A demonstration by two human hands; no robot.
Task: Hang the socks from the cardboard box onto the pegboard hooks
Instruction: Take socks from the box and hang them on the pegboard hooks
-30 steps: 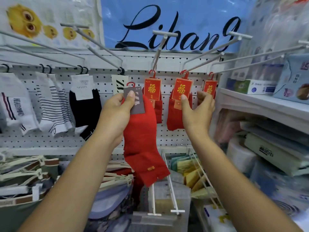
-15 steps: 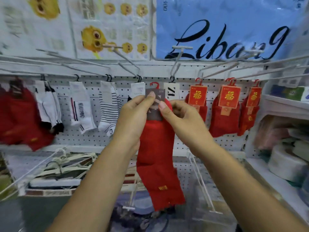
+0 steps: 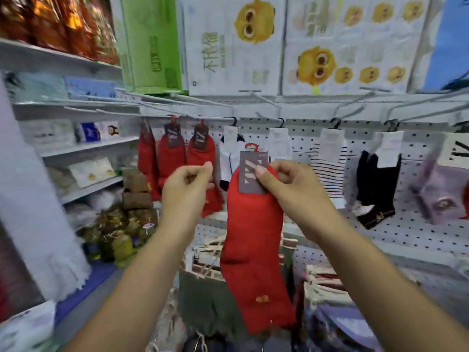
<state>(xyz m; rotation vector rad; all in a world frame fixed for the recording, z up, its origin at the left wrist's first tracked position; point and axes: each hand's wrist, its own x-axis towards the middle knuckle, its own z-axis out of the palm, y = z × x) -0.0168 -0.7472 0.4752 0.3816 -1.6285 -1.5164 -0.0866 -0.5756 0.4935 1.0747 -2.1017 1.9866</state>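
While the right hand (image 3: pixel 286 184) pinches the grey tag (image 3: pixel 253 174) at the top of the sock (image 3: pixel 253 237), thumb on the tag's face and the other fingers curled behind it, the sock hangs straight down in front of the pegboard (image 3: pixel 418 224), toe lowest and touching no peg. A small red hook (image 3: pixel 251 146) sticks up from the tag's top edge, caught on nothing.

Left of the sock, near it but apart, the left hand (image 3: pixel 187 184) is raised to the same height. Its fingers are curled in and its thumb tip rests against the forefinger, with nothing showing between them.

Further left of the sock and behind it, three red socks (image 3: pixel 172 158) with dark tags hang on the board. A white sock (image 3: pixel 228 158) hangs just behind the sock's upper left edge. Right of the sock hang a striped sock (image 3: pixel 330 168) and then a black sock (image 3: pixel 375 189), each under a white tag.

Above the sock, wire pegs (image 3: pixel 250 91) jut forward. Higher still stand white cartons (image 3: pixel 228 47) printed with yellow cartoon faces. Below the sock lies a blurred heap of goods that I cannot make out.
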